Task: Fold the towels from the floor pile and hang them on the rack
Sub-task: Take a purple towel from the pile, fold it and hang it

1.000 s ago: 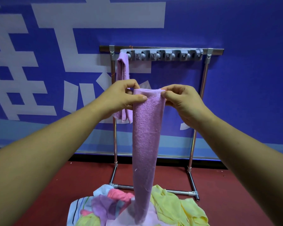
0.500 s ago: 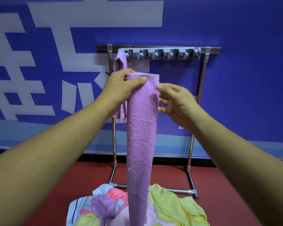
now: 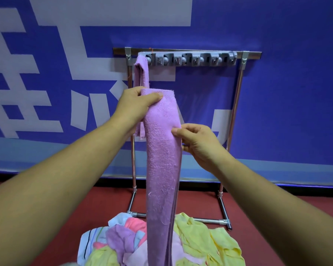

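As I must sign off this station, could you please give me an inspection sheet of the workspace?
Surface: red floor.
Job's things: purple towel folded long, held up; hung towel at the left end of the rack; pile on the floor before the rack.
Clutter: nothing seen.
Grippers: left hand grips the towel's top; right hand pinches its right edge lower down.
Cables: nothing seen.
Surroundings: blue banner behind the rack.
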Motion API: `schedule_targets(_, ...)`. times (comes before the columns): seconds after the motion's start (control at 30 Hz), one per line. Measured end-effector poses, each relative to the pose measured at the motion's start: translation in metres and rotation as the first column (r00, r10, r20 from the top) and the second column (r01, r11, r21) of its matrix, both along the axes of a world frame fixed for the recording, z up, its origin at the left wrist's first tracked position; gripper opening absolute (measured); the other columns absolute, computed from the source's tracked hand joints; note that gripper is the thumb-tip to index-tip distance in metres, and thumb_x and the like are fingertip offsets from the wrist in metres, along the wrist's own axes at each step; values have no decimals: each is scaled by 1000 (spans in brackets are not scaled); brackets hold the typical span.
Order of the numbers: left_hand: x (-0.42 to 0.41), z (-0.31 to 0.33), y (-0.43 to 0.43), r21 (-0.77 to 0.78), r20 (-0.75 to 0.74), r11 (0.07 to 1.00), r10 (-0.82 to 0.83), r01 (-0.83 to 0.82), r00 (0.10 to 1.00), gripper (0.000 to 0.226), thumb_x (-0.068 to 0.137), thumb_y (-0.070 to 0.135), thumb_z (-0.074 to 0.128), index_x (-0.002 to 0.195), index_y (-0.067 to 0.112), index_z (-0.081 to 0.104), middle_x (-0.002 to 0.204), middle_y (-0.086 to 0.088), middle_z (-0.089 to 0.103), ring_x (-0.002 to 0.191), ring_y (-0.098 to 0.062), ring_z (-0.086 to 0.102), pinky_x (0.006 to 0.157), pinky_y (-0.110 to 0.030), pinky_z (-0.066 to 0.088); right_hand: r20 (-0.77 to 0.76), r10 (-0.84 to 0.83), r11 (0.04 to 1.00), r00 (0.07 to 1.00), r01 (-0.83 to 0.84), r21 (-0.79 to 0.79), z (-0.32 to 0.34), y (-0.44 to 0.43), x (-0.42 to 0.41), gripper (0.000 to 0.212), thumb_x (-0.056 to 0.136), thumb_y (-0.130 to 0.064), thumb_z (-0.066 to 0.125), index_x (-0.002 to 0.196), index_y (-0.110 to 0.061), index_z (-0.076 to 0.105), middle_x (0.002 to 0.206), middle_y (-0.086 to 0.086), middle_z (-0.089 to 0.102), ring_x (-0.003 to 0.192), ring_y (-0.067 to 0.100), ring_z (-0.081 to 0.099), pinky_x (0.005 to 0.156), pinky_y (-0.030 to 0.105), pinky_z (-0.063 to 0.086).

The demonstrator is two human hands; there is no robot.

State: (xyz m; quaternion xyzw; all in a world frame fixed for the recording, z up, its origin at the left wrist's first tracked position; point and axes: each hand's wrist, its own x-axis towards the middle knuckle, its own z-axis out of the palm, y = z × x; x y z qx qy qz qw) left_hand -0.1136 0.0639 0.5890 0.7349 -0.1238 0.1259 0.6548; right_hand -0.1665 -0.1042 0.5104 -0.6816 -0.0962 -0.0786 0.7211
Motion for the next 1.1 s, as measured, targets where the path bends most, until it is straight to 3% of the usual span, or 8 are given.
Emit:
schedule_targets(0.13, -7, -8, 7, -516, -100, 812, -373, 272, 923, 31, 93, 29, 65, 116, 8, 67, 92, -4, 71, 84, -17, 65, 78, -35, 57, 33, 11, 991, 999, -16, 134, 15, -3, 3, 13, 92, -17, 66, 80, -14, 67, 79, 5, 66, 68, 17, 60, 65, 28, 49)
schedule_targets(0.23, -16, -34, 14, -355, -147, 821, -522, 448, 840, 31, 87, 42, 61, 106, 18, 63, 81, 6, 66, 71, -10, 60, 67, -25, 50, 50, -17, 984, 999, 8, 178, 25, -6, 7, 15, 93, -17, 65, 78, -14, 62, 77, 4, 63, 62, 14, 55, 58, 26, 44)
schedule_targets(0.4, -27, -82, 11, 36, -155, 879, -465, 476, 872, 23, 81, 15, 75, 103, 11, 72, 101, -5, 76, 93, -15, 70, 84, -26, 57, 26, -105, 976, 994, 98, 194, 36, -9, 15, 17, 92, -23, 67, 84, -10, 59, 75, 11, 47, 60, 18, 44, 59, 32, 34)
schedule_targets(0.6, -27, -83, 3, -113, -144, 930, -364, 350, 920, 14, 87, 7, 69, 99, 12, 73, 91, -2, 76, 77, -13, 70, 69, -25, 58, -87, -103, 952, 991, 123, 279, 34, -7, 16, 22, 98, -17, 63, 81, -4, 66, 70, 7, 60, 56, 15, 54, 58, 27, 46)
schedule_targets(0.77, -25, -64, -4, -261, -152, 926, -316, 271, 936, 16, 90, 11, 67, 105, 9, 72, 84, -4, 73, 67, -13, 66, 57, -23, 53, -182, 170, 962, 968, -123, 245, 11, -11, 3, 35, 99, -43, 55, 80, -20, 75, 50, -6, 48, 57, 14, 49, 65, 29, 42)
schedule_targets(0.83, -23, -59, -4, -304, -174, 920, -311, 249, 934, 18, 90, 12, 68, 108, 8, 72, 84, -7, 73, 65, -16, 66, 56, -24, 53, -171, 272, 942, 947, -226, 246, -7, -14, 1, 34, 99, -40, 52, 102, -15, 76, 79, 1, 73, 83, 21, 68, 87, 34, 48)
schedule_targets(0.93, -19, -54, 0, -284, -186, 929, -296, 237, 937, 12, 91, 12, 67, 102, 10, 72, 81, -5, 74, 62, -14, 67, 53, -23, 53, -206, 320, 941, 925, -284, 184, -34, -14, -2, 41, 91, -30, 66, 121, -1, 70, 125, 18, 69, 120, 35, 63, 114, 50, 40)
schedule_targets(1.1, -10, -57, 6, -241, -198, 952, -240, 190, 950, 23, 91, 12, 67, 113, 5, 70, 98, -12, 71, 79, -20, 64, 72, -31, 54, -181, 184, 978, 966, -162, 134, -46, -8, -7, 4, 83, -13, 76, 81, -11, 78, 87, 7, 74, 77, 17, 66, 83, 34, 48)
